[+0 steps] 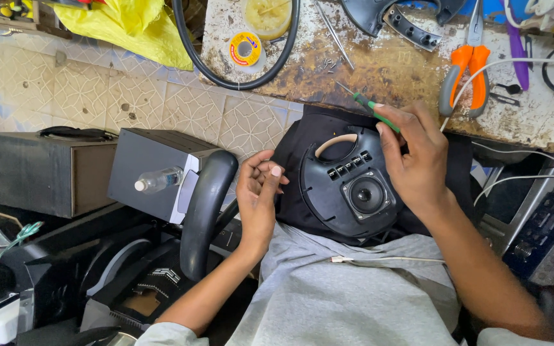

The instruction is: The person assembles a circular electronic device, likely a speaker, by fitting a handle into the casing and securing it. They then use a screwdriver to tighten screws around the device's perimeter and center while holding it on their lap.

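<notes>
A round black speaker housing (347,186) with a small speaker cone and a row of buttons rests on my lap against black cloth. My right hand (411,154) holds a green-handled screwdriver (370,104) over the housing's upper right edge. My left hand (259,192) is at the housing's left side, fingers curled, pinching something too small to make out. A tan curved handle piece (336,142) shows at the housing's top.
A worn workbench (379,61) ahead holds orange-handled pliers (466,70), a solder reel (245,49), a black cable loop (226,80) and loose screws. Grey speaker boxes (155,173) and a black curved handle (205,205) stand to my left. Electronics sit at right (546,230).
</notes>
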